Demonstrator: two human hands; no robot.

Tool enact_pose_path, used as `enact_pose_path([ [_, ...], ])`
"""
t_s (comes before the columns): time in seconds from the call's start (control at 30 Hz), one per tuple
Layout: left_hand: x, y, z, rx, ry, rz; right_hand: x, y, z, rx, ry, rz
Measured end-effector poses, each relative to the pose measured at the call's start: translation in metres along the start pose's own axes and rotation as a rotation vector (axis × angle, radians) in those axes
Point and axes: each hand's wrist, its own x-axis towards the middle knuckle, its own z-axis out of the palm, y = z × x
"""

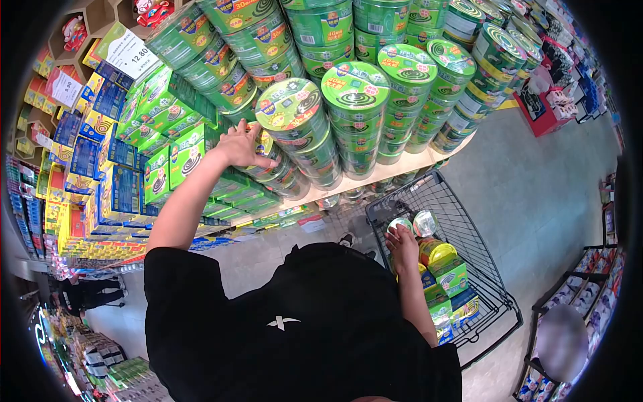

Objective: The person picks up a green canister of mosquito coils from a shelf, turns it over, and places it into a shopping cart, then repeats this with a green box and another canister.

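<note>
My left hand (242,146) is at a low stack on the shelf, its fingers and thumb spread around the top green-and-yellow mosquito coil tub (265,145). Part of that tub is hidden under the hand. Over the shopping cart, my right hand (402,249) has its fingers bent against a round mosquito coil tub (400,223) with a pale lid. Beside it stands another tub (425,224) with a shiny top. Closer to me in the cart lie a yellow-lidded tub (441,253) and a green box (452,278).
Tall stacks of green coil tubs (355,87) line the wooden shelf edge (335,189). Green and blue boxes (120,184) are piled at left under price tags (137,57). The black wire cart (479,258) stands at my right. Another person (90,293) is far left.
</note>
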Motion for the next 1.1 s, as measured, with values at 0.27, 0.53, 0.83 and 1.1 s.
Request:
enact_pose_path([
  [0.27, -0.027, -0.012, -0.035, -0.813, 0.395, 0.543, 0.006, 0.007, -0.004, 0.013, 0.015, -0.003],
  [0.53, -0.017, 0.002, -0.060, -0.609, 0.340, 0.635, 0.000, 0.004, 0.001, 0.034, 0.020, -0.001],
  [0.83, 0.009, 0.019, -0.088, -0.161, 0.300, 0.637, -0.005, 0.009, 0.000, 0.039, 0.052, -0.010],
  [1.1, 0.006, 0.029, -0.102, -0.156, 0.209, 0.713, -0.008, 0.012, -0.003, 0.050, 0.052, -0.022],
])
